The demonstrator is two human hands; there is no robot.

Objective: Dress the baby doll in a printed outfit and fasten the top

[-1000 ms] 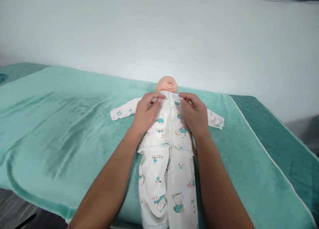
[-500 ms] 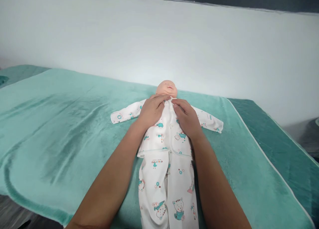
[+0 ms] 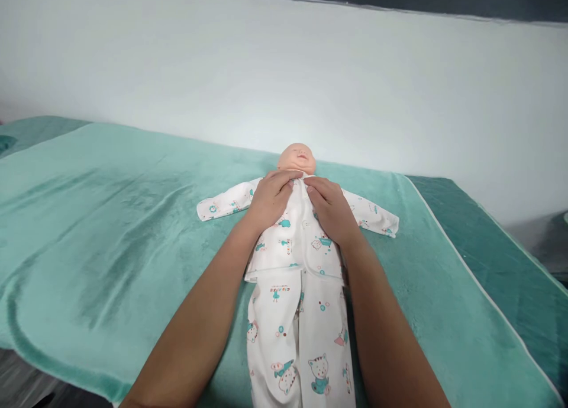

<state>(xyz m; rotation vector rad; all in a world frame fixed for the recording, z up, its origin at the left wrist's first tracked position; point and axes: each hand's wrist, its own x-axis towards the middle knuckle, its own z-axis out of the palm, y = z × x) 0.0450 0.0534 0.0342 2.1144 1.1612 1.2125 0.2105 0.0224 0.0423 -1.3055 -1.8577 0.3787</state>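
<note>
A baby doll (image 3: 297, 157) lies on its back, dressed in a white printed shirt (image 3: 290, 248) and white printed pants (image 3: 275, 337). My left hand (image 3: 271, 201) rests on the shirt's upper chest, its fingers stretched toward the collar just under the doll's chin. On the other side of the front opening, my right hand (image 3: 331, 209) lies on the chest with fingertips by the collar. Both hands look laid on the cloth rather than wrapped round it; the undersides of the fingers are hidden. The sleeves spread out to both sides.
A light green plush blanket (image 3: 110, 236) with some creases lies under the doll. Darker green cloth (image 3: 497, 242) shows beyond its right edge. A white wall (image 3: 284, 70) rises close behind the doll's head. Dark floor (image 3: 26, 378) appears at the lower left.
My right hand's fingertips have shifted very slightly left at the collar. My left hand and the doll look almost unchanged.
</note>
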